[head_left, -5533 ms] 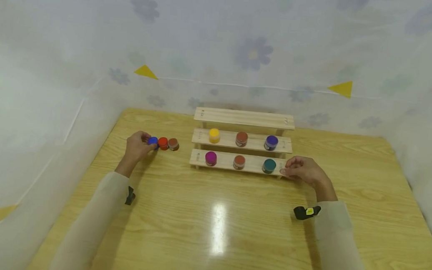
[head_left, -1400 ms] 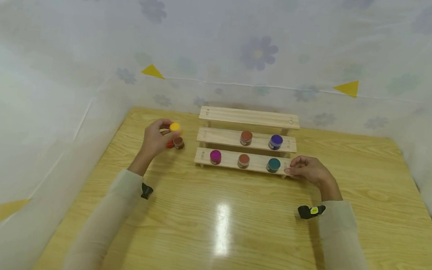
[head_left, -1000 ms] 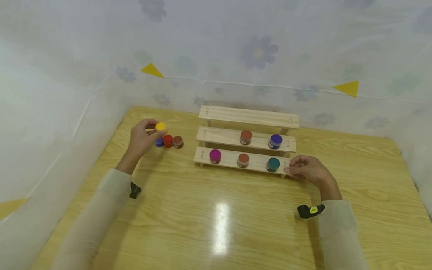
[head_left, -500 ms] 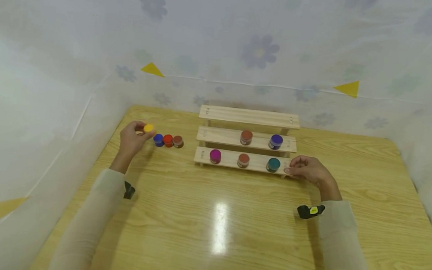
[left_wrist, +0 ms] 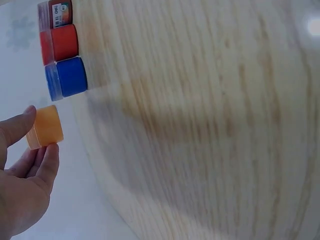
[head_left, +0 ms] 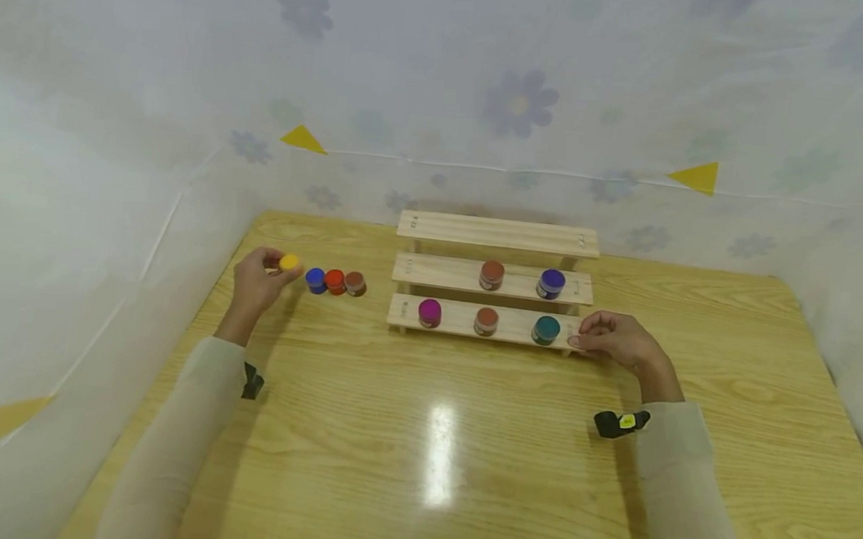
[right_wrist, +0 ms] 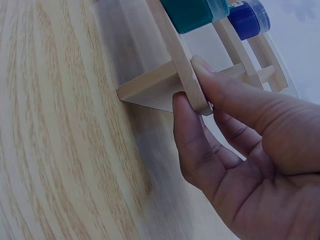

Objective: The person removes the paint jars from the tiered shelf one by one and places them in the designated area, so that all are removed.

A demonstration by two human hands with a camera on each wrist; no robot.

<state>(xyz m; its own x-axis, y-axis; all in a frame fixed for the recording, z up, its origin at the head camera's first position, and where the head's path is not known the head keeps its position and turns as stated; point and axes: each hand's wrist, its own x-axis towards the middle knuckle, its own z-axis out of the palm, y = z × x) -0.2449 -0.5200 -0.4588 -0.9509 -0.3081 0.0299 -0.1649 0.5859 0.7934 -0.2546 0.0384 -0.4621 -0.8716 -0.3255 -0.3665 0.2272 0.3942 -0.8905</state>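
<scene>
Between thumb and fingers my left hand (head_left: 255,282) pinches a yellow paint jar (left_wrist: 48,126), just left of a row of jars on the table. That row runs blue jar (head_left: 315,280), red jar (head_left: 335,280), brown jar (head_left: 354,282). My right hand (right_wrist: 245,145) pinches the right end of the lowest step of a three-step wooden rack (head_left: 497,232). On the lowest step stand a magenta jar (head_left: 430,312), a reddish-brown jar (head_left: 485,320) and a teal jar (head_left: 546,329). The middle step holds another reddish-brown jar (head_left: 491,274) and a purple-blue jar (head_left: 551,283).
The wood-grain table (head_left: 360,431) carries everything. A pale flowered sheet (head_left: 444,95) hangs behind the rack and down the sides, with yellow triangles (head_left: 304,139) on it. The rack's top step bears no jar.
My left hand has taken the yellow jar off the middle step's left end and carried it left, past the blue jar, lowering slightly. My right hand has stayed at the rack's end.
</scene>
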